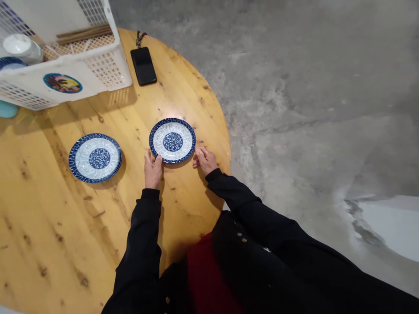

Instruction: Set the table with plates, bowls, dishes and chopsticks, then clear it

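A blue-and-white patterned plate (pixel 172 140) lies flat on the round wooden table (pixel 65 226), close to its right edge. My left hand (pixel 152 168) grips the plate's near-left rim with thumb and fingers. My right hand (pixel 204 159) rests on the table at the plate's near-right rim, fingertips touching or almost touching it; whether it grips is unclear. Farther left sits a small stack of matching plates (pixel 95 157), untouched. Both my arms are in black sleeves.
A white perforated plastic basket (pixel 108 65) stands at the back left, holding chopsticks (pixel 83 34), a white bowl (pixel 20 46) and a blue-rimmed dish. A black phone (pixel 143 65) lies beside it. The table edge curves just right of my right hand; grey concrete floor beyond.
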`<state>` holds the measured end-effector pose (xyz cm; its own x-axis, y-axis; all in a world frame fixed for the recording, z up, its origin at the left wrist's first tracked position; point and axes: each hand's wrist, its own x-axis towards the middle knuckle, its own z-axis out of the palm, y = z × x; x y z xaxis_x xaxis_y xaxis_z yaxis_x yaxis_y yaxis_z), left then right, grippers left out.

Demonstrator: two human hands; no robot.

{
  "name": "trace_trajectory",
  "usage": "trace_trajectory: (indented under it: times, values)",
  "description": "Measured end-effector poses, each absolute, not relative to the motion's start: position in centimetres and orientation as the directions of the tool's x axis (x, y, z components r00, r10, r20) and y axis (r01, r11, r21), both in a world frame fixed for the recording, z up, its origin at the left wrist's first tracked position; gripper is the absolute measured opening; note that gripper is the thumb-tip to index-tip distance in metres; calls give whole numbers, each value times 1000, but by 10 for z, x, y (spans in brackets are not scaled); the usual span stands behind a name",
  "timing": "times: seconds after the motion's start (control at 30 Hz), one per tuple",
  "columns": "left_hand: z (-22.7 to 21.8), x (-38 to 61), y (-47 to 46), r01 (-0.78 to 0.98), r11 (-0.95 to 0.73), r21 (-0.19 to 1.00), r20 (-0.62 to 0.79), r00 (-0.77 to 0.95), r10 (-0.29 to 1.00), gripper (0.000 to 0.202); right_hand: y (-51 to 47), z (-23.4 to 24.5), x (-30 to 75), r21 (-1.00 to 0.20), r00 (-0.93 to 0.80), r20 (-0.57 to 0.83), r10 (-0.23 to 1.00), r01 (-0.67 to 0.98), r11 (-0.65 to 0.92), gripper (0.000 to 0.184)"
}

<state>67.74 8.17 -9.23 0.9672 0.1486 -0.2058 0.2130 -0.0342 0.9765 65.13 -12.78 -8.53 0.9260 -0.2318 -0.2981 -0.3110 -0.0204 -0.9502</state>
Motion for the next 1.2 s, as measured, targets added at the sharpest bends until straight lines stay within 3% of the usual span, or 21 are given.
trace_trajectory:
  times: [0.13, 0.43, 0.6, 0.9, 1.2]
  values:
    - [-77, 653, 93, 376, 53, 925, -377, 891, 254, 61, -134, -91, 623, -946, 914, -314, -255, -325, 3, 42]
    - [-75, 561, 136, 455, 176, 873, -487, 787, 380, 47, -135, -98, 603, -935, 908, -320, -271, -349, -66, 40]
    - [-78, 524, 150, 439, 218, 872, -490, 756, 434, 49, -132, -98, 602, -937, 910, -297, -289, -336, -98, 38]
    - [-92, 496, 147, 358, 231, 905, -426, 764, 485, 43, -119, -85, 637, -920, 888, -373, -270, -391, -15, 35]
    - [-85, 504, 152, 387, 249, 888, -461, 748, 478, 47, -100, -81, 667, -894, 855, -413, -312, -446, -39, 23]
